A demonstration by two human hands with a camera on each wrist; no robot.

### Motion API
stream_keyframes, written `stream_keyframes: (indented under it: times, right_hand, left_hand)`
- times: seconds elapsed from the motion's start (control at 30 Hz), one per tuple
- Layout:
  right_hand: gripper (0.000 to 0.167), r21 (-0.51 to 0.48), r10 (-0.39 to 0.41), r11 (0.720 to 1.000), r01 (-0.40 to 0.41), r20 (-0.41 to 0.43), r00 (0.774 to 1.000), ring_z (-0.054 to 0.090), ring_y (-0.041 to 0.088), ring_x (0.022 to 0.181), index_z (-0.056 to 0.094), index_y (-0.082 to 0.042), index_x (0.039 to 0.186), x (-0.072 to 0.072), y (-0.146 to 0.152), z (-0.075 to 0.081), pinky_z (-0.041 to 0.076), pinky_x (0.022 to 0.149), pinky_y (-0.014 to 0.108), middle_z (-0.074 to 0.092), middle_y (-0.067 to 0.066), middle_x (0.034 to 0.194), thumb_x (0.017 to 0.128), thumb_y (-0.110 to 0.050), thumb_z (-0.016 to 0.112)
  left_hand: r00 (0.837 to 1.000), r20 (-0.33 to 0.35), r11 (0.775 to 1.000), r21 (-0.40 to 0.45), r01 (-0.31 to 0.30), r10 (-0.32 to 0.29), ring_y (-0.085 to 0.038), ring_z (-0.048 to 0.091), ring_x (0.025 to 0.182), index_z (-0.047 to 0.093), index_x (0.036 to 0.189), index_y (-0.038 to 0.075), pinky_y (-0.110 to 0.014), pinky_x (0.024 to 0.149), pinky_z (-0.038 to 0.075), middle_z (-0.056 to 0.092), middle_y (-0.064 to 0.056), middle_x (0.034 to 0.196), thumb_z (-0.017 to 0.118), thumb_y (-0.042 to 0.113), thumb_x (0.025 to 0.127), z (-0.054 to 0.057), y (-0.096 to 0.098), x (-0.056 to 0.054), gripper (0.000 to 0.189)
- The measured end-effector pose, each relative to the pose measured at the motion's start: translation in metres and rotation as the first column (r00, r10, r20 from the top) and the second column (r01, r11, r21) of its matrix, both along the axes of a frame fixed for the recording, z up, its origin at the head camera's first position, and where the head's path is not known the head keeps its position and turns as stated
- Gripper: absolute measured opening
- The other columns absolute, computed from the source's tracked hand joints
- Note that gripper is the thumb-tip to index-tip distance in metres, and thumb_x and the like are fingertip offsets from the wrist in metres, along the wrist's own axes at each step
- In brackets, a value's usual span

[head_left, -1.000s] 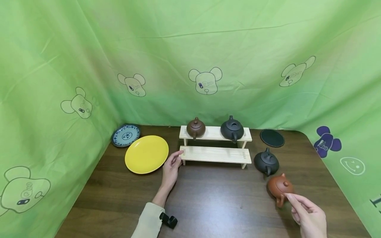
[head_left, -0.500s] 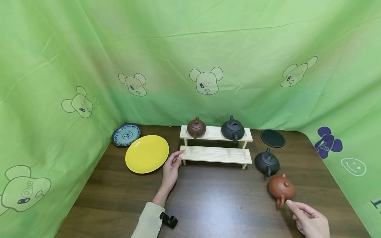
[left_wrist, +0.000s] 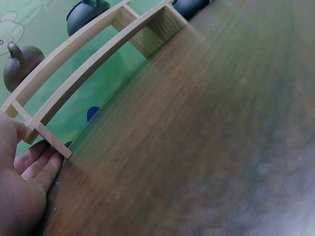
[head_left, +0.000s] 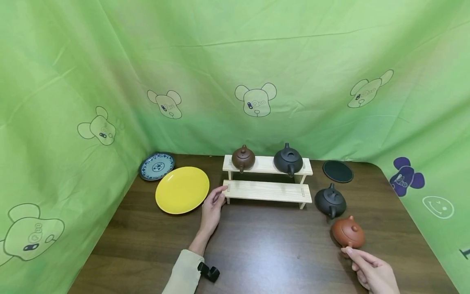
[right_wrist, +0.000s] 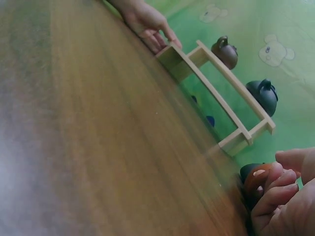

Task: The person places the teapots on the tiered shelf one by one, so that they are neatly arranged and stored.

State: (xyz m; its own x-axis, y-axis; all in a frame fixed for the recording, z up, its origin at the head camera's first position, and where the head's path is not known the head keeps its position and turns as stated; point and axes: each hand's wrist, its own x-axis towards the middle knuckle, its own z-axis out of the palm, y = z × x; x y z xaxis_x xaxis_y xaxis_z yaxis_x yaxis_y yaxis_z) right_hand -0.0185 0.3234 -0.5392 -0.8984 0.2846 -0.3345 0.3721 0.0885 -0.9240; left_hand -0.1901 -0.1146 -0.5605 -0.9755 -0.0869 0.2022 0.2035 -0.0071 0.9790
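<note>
At the left end of the lower step of a pale wooden two-step display rack [head_left: 268, 190], my left hand [head_left: 211, 213] grips the board; in the left wrist view its thumb is on top and its fingers [left_wrist: 42, 164] lie below, by the leg. My right hand [head_left: 375, 270] pinches the handle of a reddish-orange clay teapot [head_left: 346, 232] standing at the right of the table. Behind that teapot sits a black teapot [head_left: 330, 201]. On the rack's upper step stand a brown teapot [head_left: 243, 157] and a larger black teapot [head_left: 288, 159].
A yellow plate [head_left: 182, 190] and a blue patterned plate [head_left: 158, 166] lie left of the rack. A dark round coaster [head_left: 338, 171] is at the back right. Green printed cloth [head_left: 205, 73] walls in the brown wooden table [head_left: 264, 245].
My right hand's fingertips have shifted from beside the orange teapot's body onto its handle. The left hand has stayed at the rack's end.
</note>
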Motion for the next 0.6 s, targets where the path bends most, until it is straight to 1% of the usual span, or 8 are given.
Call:
stream_keyframes:
  times: [0.07,0.13,0.2,0.3,0.4,0.5,0.6]
  right_hand:
    - [0.031,-0.016,0.016,1.0,-0.016,0.004,1.0,0.04,0.006,0.05,0.086,-0.038,0.091,-0.0018,-0.0001,-0.0009,0.02,0.042,0.036,0.056,-0.006,0.071,0.113,-0.028,0.067]
    - [0.033,-0.043,0.028,0.999,-0.029,-0.024,0.999,0.035,0.008,0.05,0.086,-0.035,0.093,-0.0033,-0.0008,-0.0026,0.015,0.045,0.043,0.055,-0.005,0.071,0.115,-0.025,0.064]
    - [0.034,-0.072,0.032,0.997,-0.036,-0.055,0.998,0.032,0.009,0.05,0.086,-0.031,0.094,-0.004,-0.0013,-0.0042,0.013,0.046,0.046,0.056,-0.004,0.07,0.116,-0.022,0.062]
    - [0.034,-0.099,0.03,0.994,-0.038,-0.083,0.996,0.03,0.01,0.05,0.087,-0.028,0.095,-0.0045,-0.0016,-0.0059,0.012,0.046,0.047,0.056,-0.004,0.07,0.116,-0.021,0.062]
    - [0.033,-0.12,0.023,0.992,-0.034,-0.09,0.996,0.031,0.009,0.051,0.087,-0.027,0.095,-0.005,-0.0015,-0.0067,0.012,0.047,0.046,0.057,-0.005,0.071,0.116,-0.021,0.062]
    - [0.032,-0.165,0.01,0.986,-0.031,-0.128,0.992,0.029,0.01,0.053,0.088,-0.023,0.097,-0.0054,-0.0026,-0.0081,0.01,0.049,0.046,0.06,-0.006,0.073,0.115,-0.016,0.063]
    - [0.032,-0.199,-0.004,0.98,-0.027,-0.152,0.988,0.027,0.011,0.055,0.089,-0.023,0.098,-0.005,-0.0036,-0.0094,0.009,0.049,0.045,0.061,-0.007,0.074,0.114,-0.013,0.063]
  left_hand:
    - [0.999,0.036,1.0,0.013,0.003,-0.003,-0.009,0.067,0.124,0.071,0.14,-0.002,-0.026,0.107,0.058,0.072,-0.019,0.142,0.058,0.001,0.113,0.0017,0.0002,0.0002,0.03]
    - [0.998,0.06,1.0,0.01,0.001,-0.002,-0.01,0.067,0.125,0.071,0.141,-0.002,-0.028,0.108,0.057,0.071,-0.02,0.144,0.058,0.0,0.113,0.0029,0.0006,0.0001,0.03]
    - [0.997,0.071,1.0,0.008,0.0,-0.001,-0.009,0.067,0.125,0.071,0.141,-0.002,-0.029,0.109,0.057,0.071,-0.019,0.144,0.057,0.0,0.113,0.0033,0.0011,0.0003,0.03]
    - [0.998,0.067,1.0,0.004,0.002,-0.002,-0.009,0.067,0.125,0.07,0.141,-0.002,-0.028,0.108,0.057,0.071,-0.02,0.144,0.057,0.0,0.114,0.0031,0.0014,0.0002,0.03]
    - [0.998,0.066,1.0,0.009,0.002,-0.002,-0.009,0.067,0.125,0.07,0.141,-0.002,-0.028,0.108,0.057,0.071,-0.02,0.144,0.057,0.0,0.114,0.0033,0.0012,0.0001,0.03]
    - [0.998,0.069,1.0,0.01,-0.001,0.001,-0.009,0.067,0.125,0.07,0.141,-0.002,-0.028,0.108,0.057,0.071,-0.019,0.144,0.058,0.0,0.113,0.0033,0.0009,-0.0002,0.03]
    - [0.998,0.068,1.0,0.009,-0.003,0.002,-0.008,0.067,0.125,0.07,0.141,-0.002,-0.028,0.109,0.057,0.071,-0.019,0.144,0.057,0.0,0.114,0.003,0.0012,-0.0005,0.03]
